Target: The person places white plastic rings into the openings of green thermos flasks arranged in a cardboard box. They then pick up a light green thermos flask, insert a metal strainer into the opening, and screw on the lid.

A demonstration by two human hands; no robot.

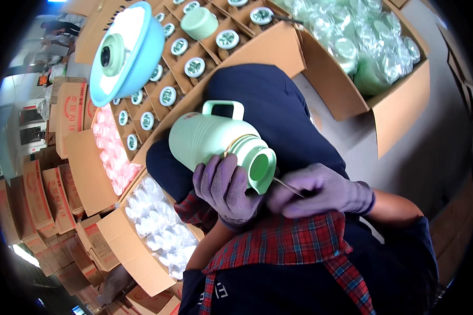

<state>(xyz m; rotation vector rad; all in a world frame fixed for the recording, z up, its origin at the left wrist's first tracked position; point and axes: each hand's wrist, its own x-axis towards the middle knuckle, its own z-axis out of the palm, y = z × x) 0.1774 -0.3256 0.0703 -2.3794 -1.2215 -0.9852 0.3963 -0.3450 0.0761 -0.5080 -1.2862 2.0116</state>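
Note:
A mint-green thermos jug lies tilted across my lap, its handle upward and its open spout toward my right hand. My left hand, in a purple-grey glove, wraps around the jug near its neck, where a thin gold-coloured ring shows. The gloved right hand is closed around a thin metal rod beside the spout. Motion smears some of this hand's fingers, and the rod's far end is hidden by the spout.
Ahead stands a divided carton of round-topped items, with a blue basin and a green cup-like piece on top. An open box of plastic-wrapped green parts is at right. Boxes of pink and clear-wrapped pieces sit left.

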